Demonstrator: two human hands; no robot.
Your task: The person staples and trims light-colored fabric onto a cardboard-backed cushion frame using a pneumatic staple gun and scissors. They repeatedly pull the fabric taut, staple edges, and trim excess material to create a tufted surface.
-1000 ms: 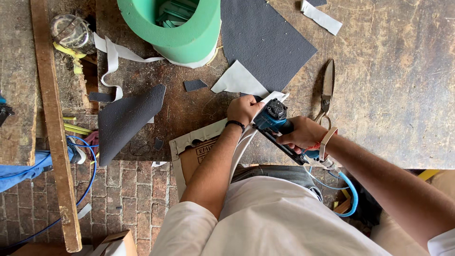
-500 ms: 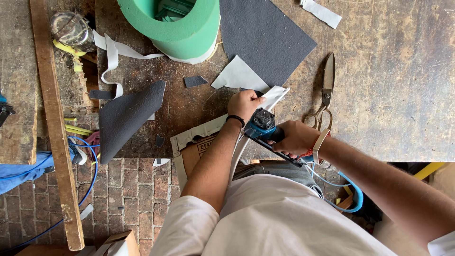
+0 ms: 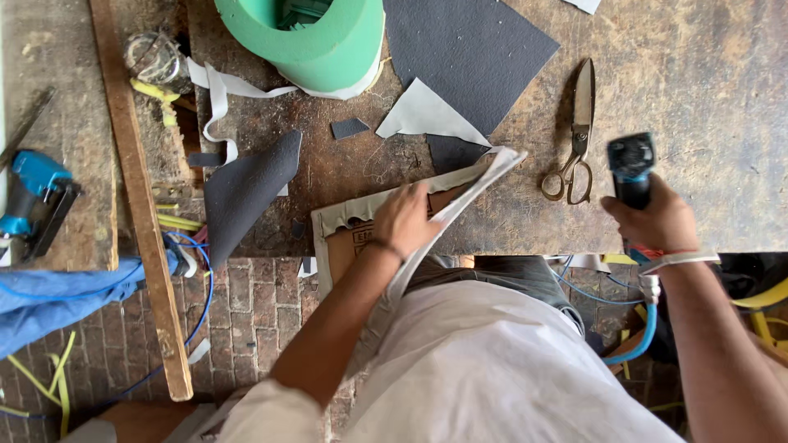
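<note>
My left hand (image 3: 406,220) presses and grips a folded strip of pale grey fabric (image 3: 480,179) against a piece of brown cardboard (image 3: 345,246) at the near edge of the worn wooden workbench (image 3: 698,98). My right hand (image 3: 652,221) is off to the right, closed around a blue and black air tool (image 3: 630,164) with a blue hose (image 3: 644,336) hanging from it. A pair of metal shears (image 3: 579,131) lies on the bench between the two hands.
A green foam cylinder (image 3: 324,45) stands at the back, with dark grey sheets (image 3: 468,49) and offcuts (image 3: 246,184) around it. A wooden plank (image 3: 139,205) leans at the left. A second blue tool (image 3: 33,193) rests at far left. Brick floor below.
My right hand has pulled the air tool away from the fabric and out to the right. My left hand stays on the fabric strip and cardboard.
</note>
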